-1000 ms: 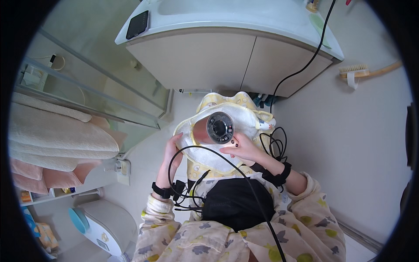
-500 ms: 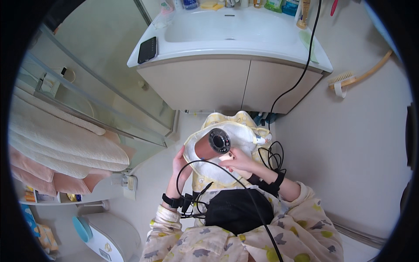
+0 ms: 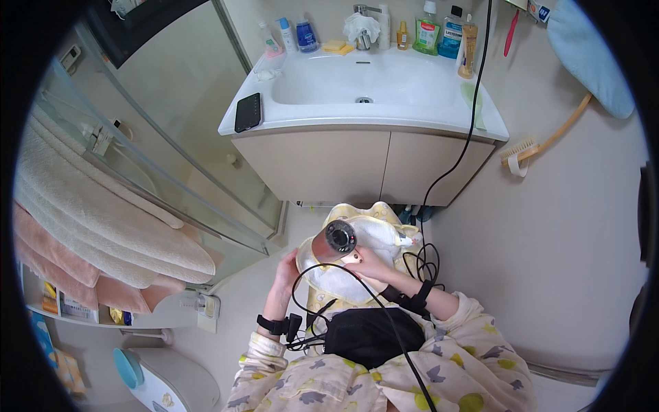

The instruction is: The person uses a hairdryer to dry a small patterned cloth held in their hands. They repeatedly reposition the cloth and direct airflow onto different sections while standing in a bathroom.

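A reddish-brown hair dryer (image 3: pixel 325 246) with a dark round end is gripped by its handle in my right hand (image 3: pixel 371 265), whose fingers wrap round it. Its black cord (image 3: pixel 364 286) loops across in front of me. Below and behind the dryer lies a white cloth with yellow patterned trim (image 3: pixel 374 235), spread over my lap area. My left hand (image 3: pixel 286 272) holds the left edge of this cloth, its fingers partly hidden behind it. Both wrists wear black straps. A black pouch (image 3: pixel 374 338) rests against my front.
Ahead stands a white sink (image 3: pixel 302 117) with bottles along its back and a black phone (image 3: pixel 248 112) at its left corner. Towels (image 3: pixel 110 199) hang on the left beside the glass shower. A wooden-handled brush (image 3: pixel 525 151) hangs on the right wall. Coiled cable (image 3: pixel 427 264) lies right of the cloth.
The view has tilted up, so more of the sink top shows and everything sits lower. My hands keep their hold on the dryer and the cloth.
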The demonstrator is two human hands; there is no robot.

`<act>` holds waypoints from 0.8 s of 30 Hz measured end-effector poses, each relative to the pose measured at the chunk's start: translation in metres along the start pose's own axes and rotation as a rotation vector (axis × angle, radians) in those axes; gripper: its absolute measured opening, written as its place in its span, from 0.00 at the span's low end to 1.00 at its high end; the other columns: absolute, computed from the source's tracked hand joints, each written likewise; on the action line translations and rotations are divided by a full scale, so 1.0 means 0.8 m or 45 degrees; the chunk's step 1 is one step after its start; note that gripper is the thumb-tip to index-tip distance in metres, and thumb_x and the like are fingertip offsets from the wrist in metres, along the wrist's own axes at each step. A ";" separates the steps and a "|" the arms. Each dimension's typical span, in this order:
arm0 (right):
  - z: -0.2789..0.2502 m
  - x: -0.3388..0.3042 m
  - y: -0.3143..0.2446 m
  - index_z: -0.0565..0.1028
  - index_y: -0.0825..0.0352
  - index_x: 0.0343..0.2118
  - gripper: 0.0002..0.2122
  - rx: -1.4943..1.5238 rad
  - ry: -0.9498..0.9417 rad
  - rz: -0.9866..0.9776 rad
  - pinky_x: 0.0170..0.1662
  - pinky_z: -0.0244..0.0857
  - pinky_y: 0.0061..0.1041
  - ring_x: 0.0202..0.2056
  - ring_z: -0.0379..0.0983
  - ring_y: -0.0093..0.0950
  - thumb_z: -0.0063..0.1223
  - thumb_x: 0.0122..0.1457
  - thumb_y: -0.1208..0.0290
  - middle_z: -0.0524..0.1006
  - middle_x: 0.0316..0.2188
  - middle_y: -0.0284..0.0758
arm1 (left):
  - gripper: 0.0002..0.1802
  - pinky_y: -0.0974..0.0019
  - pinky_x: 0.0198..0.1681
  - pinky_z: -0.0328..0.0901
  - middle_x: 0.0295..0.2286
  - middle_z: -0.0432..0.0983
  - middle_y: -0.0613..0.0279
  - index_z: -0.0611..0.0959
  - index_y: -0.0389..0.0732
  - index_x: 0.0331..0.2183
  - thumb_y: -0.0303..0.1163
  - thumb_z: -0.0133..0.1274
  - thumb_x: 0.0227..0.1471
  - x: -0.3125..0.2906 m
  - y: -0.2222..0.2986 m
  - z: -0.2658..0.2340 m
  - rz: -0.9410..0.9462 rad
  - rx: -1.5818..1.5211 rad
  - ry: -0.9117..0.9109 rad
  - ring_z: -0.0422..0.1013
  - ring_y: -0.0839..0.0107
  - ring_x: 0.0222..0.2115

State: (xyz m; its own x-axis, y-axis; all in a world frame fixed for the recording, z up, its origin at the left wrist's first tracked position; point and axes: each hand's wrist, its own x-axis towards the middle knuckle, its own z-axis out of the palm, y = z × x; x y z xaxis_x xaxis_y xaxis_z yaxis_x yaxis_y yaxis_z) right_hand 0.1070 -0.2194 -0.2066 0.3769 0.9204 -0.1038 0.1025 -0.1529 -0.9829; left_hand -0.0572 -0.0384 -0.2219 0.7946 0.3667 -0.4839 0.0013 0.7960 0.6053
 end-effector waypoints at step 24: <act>-0.015 -0.024 -0.020 0.64 0.74 0.42 0.20 0.278 -0.089 0.141 0.17 0.61 0.18 0.14 0.65 0.18 0.54 0.45 0.74 0.70 0.17 0.32 | 0.25 0.55 0.55 0.53 0.47 0.67 0.50 0.65 0.31 0.49 0.42 0.32 0.59 0.023 -0.008 0.019 -0.015 -0.514 -0.310 0.64 0.58 0.48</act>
State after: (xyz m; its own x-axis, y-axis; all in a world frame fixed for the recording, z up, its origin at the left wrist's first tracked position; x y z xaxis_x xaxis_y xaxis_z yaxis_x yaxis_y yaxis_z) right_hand 0.1088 -0.2389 -0.1870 0.3094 0.9262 -0.2154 -0.1401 -0.1797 -0.9737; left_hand -0.0336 -0.0438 -0.2252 0.9152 0.2715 -0.2978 -0.1870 0.9407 0.2831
